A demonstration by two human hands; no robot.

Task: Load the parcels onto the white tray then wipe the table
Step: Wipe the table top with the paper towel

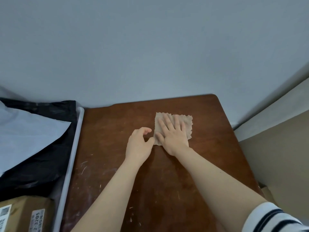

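Note:
A square beige cloth (188, 122) lies flat on the brown wooden table (127, 173), toward its far right part. My right hand (172, 133) presses flat on the cloth with fingers spread. My left hand (138, 144) rests beside the cloth's left edge, thumb and forefinger touching that edge. At the left, the white tray (76, 144) holds a black plastic parcel (38, 163), a pale grey-white mailer (26, 133) on top of it, and a brown cardboard box (25, 213) with printed labels.
A grey wall runs right behind the table's far edge. At the right stands a beige panel or large box (275, 148), close to the table's right edge. The tabletop shows pale scratches and scuffs near the front left.

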